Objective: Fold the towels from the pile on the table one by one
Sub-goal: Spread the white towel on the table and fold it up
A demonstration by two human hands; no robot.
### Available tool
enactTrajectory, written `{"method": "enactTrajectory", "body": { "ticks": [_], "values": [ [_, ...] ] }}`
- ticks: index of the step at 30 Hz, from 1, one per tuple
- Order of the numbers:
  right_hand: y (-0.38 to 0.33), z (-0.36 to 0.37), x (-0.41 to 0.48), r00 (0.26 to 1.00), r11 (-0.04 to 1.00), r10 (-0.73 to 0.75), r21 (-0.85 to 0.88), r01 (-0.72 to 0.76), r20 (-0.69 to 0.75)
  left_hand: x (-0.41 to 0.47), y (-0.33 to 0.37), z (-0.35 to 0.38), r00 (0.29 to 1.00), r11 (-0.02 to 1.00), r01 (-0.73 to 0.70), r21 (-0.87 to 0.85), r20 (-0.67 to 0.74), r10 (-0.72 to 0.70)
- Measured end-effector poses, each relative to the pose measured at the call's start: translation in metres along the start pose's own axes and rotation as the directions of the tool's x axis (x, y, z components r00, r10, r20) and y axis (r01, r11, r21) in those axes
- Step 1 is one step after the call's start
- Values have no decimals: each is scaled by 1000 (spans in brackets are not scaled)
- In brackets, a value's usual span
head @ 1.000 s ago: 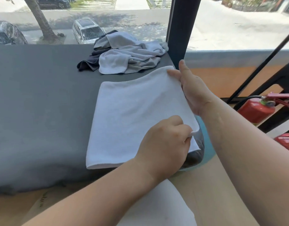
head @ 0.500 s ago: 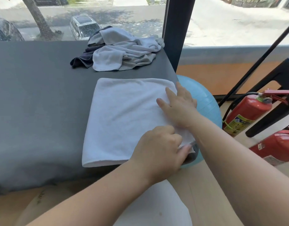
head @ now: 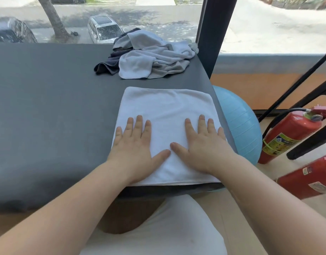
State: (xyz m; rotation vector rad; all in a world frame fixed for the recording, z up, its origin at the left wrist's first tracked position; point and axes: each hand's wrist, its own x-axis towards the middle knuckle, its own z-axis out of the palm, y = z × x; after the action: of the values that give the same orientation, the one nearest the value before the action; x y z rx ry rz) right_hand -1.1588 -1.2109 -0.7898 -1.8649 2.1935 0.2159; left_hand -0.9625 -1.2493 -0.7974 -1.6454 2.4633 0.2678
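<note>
Hands, left hand [head: 135,147] and right hand [head: 202,146], press flat with fingers spread on the folded white towel [head: 167,107].

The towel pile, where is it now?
Head view: the towel pile lies at the far right corner of the table, beyond the folded white towel.

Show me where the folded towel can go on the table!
The table is bare everywhere left of the towel and pile. A narrow bare strip lies between towel and pile. The right side is crowded: left hand and right hand press the towel there.
</note>
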Motion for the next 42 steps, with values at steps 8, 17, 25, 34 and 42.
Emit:
{"method": "enactTrajectory", "body": {
  "ticks": [8,17,25,34,42],
  "values": [
    [-13,-14,87,993,992,-74,99,83,-92,93,-18,-20,997,998,-21,-65,-70,16],
    [21,-23,119,976,969,201,162,-186,-82,110,-36,-21,995,995,65,-70,-70,-70],
    [17,-27,137,970,993,-101,31,110,-221,142,-47,-36,991,1000,23,16,-130,-20],
    [5,-41,152,925,978,-41,-204,-40,-378,162,-41,-55,954,953,53,297,-297,40],
    [12,-45,149,918,984,-45,-179,-29,-393,170,-41,-64,969,962,88,257,-246,-23]
  ]
}}
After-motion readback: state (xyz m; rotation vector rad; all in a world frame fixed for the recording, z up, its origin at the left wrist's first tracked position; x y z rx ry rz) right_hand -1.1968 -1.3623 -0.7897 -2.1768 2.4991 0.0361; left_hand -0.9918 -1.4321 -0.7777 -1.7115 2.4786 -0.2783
